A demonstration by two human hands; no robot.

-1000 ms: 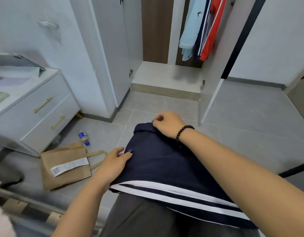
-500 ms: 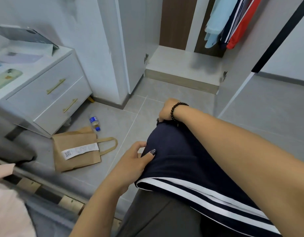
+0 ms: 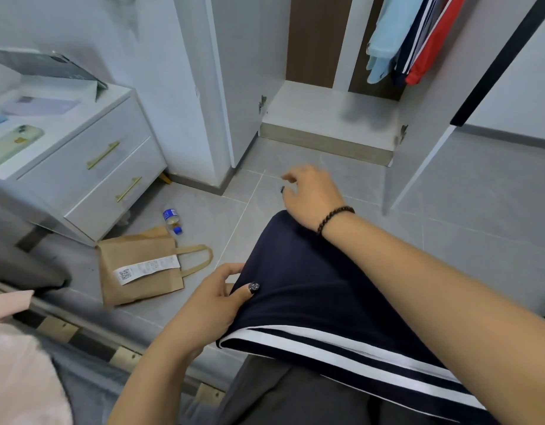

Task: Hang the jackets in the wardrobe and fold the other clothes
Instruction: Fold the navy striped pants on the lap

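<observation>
A navy garment with white stripes (image 3: 314, 289) lies folded over my lap. My left hand (image 3: 216, 299) pinches its left edge between thumb and fingers. My right hand (image 3: 311, 194) hovers just past the garment's far end, fingers loose and holding nothing; a dark bead bracelet circles the wrist. In the open wardrobe (image 3: 329, 115) hang several clothes: a light blue one (image 3: 387, 38), a navy striped one (image 3: 413, 41) and a red one (image 3: 433, 47).
A brown paper bag (image 3: 142, 265) and a small water bottle (image 3: 171, 219) lie on the grey tiled floor to the left. A white drawer unit (image 3: 90, 170) with phones on top stands at the left. A pale pink cloth (image 3: 16, 372) lies bottom left.
My right hand has let go of the garment's far end and lifted off it, fingers spreading. My left hand keeps its pinch on the left edge. The view has swung left.
</observation>
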